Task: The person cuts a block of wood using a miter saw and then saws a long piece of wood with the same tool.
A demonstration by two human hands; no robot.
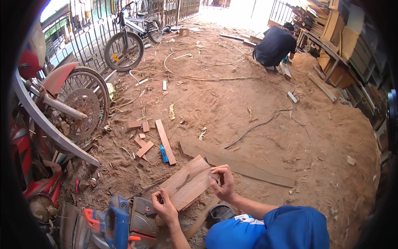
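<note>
The left hand [166,207] grips the left edge of a wooden board [186,182], and the right hand [224,183] pinches its right edge, above dirt ground [327,153]. Left of the board sits a power saw [117,224]; beyond the board lie wood scraps [144,149] and a long plank [244,165].

Left grip [166,206]: low centre, thumb extended upward, other fingers partly hidden, closed in a hold. Bare left forearm [181,239] comes up steeply from the lower edge, leaning left; elbow out of frame. Right grip [224,183]: higher and farther right, fingers bent, thumb and fingertips drawn together in a pinch. Bare right forearm [253,206] runs up-left out of a blue sleeve [292,227], lying flatter than the left. Grips well apart, turned inward toward each other.
</note>
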